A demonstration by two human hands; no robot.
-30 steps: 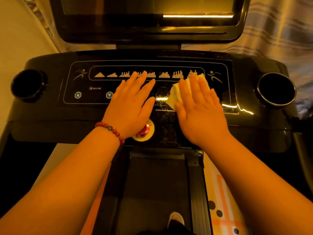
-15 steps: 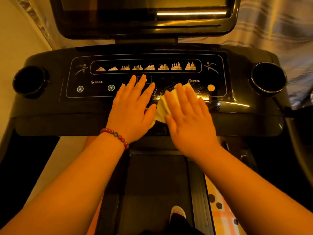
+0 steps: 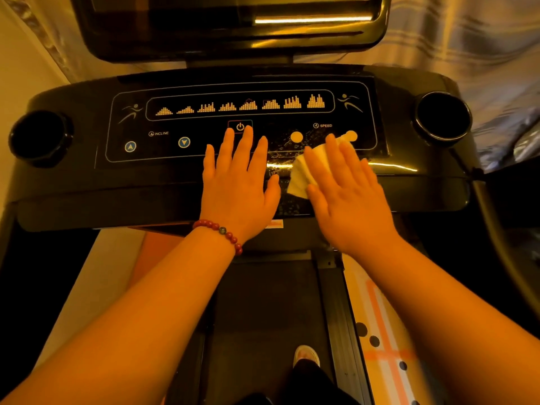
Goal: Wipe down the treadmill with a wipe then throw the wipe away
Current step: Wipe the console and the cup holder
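Left end of console: the treadmill console (image 3: pixel 87 182) looks dry from the left cup holder (image 3: pixel 39 135) to the incline buttons (image 3: pixel 184 142); probably still to be wiped.
Left hand: the left hand (image 3: pixel 238 185) lies palm down at mid-console, fingers straight and spread, holding nothing. Its fingertips are just short of the power button (image 3: pixel 240 126).
Gap between hands: wet droplets (image 3: pixel 280 150) shine here.
Wipe: the folded white wipe (image 3: pixel 301 173) lies right of centre near the console's front edge. Its long axis slants towards the back right corner.
Right hand: the right hand (image 3: pixel 347 197) is flat with straight fingers, pressing the wipe down without gripping it.
Key relation: the wipe is under the right hand and just beside the left, which blocks any leftward stroke.
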